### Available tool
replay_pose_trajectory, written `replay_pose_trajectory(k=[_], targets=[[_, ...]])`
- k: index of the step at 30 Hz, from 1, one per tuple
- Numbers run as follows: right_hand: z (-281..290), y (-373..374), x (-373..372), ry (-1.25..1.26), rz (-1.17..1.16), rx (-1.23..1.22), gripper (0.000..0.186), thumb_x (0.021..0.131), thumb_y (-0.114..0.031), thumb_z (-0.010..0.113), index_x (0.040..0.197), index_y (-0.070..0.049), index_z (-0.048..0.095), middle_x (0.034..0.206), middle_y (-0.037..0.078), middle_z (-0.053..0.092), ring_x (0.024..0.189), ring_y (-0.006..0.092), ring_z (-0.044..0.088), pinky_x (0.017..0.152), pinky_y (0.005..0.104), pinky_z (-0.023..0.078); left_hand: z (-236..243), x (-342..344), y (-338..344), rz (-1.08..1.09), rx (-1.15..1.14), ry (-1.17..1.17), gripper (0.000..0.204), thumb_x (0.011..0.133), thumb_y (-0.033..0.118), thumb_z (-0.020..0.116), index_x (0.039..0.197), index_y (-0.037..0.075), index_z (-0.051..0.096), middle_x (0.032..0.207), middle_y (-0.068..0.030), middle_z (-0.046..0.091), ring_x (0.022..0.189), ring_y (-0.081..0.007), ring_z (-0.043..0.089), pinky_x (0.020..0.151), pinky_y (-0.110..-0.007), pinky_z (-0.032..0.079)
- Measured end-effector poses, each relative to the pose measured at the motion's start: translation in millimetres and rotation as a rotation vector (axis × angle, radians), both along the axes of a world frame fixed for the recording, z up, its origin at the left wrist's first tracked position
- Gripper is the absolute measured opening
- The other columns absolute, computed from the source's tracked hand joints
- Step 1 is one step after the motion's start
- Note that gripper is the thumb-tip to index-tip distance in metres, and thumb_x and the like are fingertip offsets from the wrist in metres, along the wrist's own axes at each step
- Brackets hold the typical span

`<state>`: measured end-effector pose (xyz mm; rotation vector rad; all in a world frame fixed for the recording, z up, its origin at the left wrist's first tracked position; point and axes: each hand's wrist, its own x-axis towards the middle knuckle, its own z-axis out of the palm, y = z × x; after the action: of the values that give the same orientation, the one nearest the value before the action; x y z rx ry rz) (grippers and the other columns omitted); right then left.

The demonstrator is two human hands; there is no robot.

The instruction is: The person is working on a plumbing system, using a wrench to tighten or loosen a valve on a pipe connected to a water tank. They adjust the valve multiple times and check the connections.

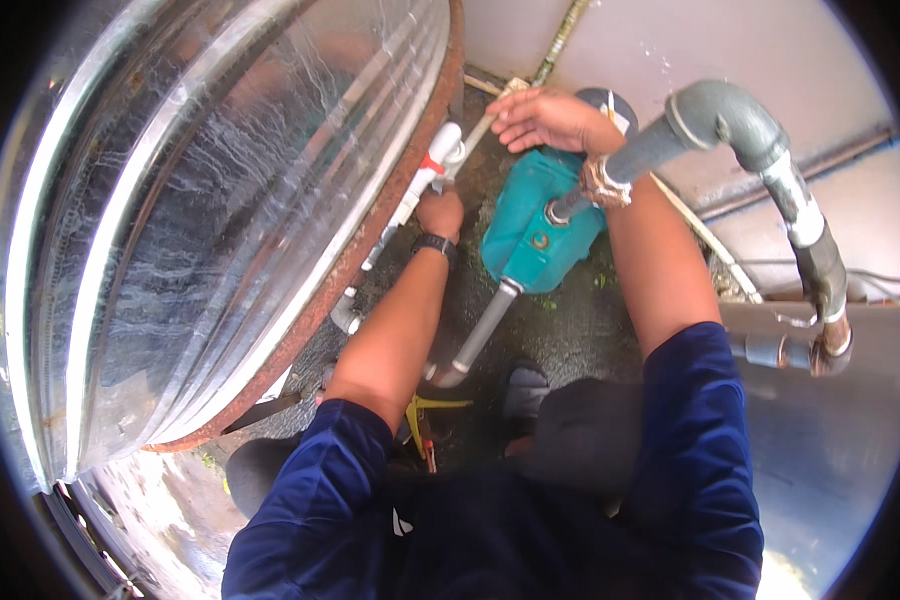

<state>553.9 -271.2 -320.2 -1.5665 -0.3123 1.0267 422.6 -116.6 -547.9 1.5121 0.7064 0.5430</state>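
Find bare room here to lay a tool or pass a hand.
Some floor shows between the teal pump, its lower grey pipe and the right forearm. A narrower gap separates pump and left forearm. Crowded: beside the tank's rusty rim, around the left hand and white piping.

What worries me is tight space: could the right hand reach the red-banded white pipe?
Probably yes: the right hand looks open, and the left hand, at the white pipe, leaves its upper end exposed.

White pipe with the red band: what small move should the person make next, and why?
Probably bring the right hand across to steady the white pipe: its fingers are extended, apparently gripping nothing, and point toward that side, while the left hand is close beside the pipe, below the red band in the picture.
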Motion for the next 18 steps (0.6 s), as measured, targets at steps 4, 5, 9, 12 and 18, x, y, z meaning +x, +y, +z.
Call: replay_pose_trajectory(k=[4,5,9,12,18], targets=[[-31.0,30.5,20.9,-0.106,0.215,-0.21,0.069,0.086,-0.004,0.071,0.149,0.001,0.044,0.135,0.017,0.057,0.113,0.0235,0.063,0.093,0.0371,0.057,-0.3,3.7,11.6,-0.112,0.138,0.267,0.043,0.098,0.033,0.059,0.116,-0.005,0.067,0.115,-0.028,0.069,0.113,-0.0427,0.064,0.098,-0.047,0.049],[-37.5,34.9,24.6,-0.148,0.298,-0.229,0.074,0.085,-0.004,0.073,0.151,-0.002,0.041,0.138,0.017,0.055,0.116,0.024,0.062,0.094,0.0373,0.057,0.7,2.6,12.2,-0.1,0.252,0.24,0.042,0.099,0.035,0.058,0.113,-0.003,0.069,0.11,-0.027,0.071,0.108,-0.0426,0.066,0.095,-0.047,0.05],[-65.5,54.7,35.6,-0.253,0.512,-0.421,0.08,0.083,-0.002,0.074,0.155,-0.009,0.038,0.143,0.018,0.052,0.118,0.0264,0.062,0.092,0.0371,0.058,7.6,-1.6,15.6,-0.143,0.327,0.286,0.035,0.099,0.026,0.063,0.116,-0.004,0.068,0.109,-0.0236,0.072,0.104,-0.0376,0.068,0.091,-0.043,0.05],[-87.5,66.4,39.1,-0.308,0.553,-0.299,0.074,0.081,-0.003,0.075,0.149,-0.008,0.047,0.131,0.017,0.062,0.108,0.0275,0.067,0.086,0.0367,0.06,13.7,-4.3,16.1,-0.156,0.402,0.329,0.04,0.1,0.03,0.061,0.122,-0.003,0.067,0.114,-0.0228,0.071,0.109,-0.0385,0.067,0.093,-0.043,0.05],[-113.7,75.0,52.0,-0.595,0.603,-0.329,0.06,0.074,-0.004,0.078,0.132,-0.003,0.061,0.111,0.014,0.071,0.097,0.0218,0.069,0.077,0.0339,0.059,23.3,-1.4,15.7,-0.195,0.495,0.431,0.05,0.103,0.044,0.05,0.115,-0.001,0.069,0.104,-0.0274,0.07,0.102,-0.0456,0.066,0.087,-0.05,0.051]])
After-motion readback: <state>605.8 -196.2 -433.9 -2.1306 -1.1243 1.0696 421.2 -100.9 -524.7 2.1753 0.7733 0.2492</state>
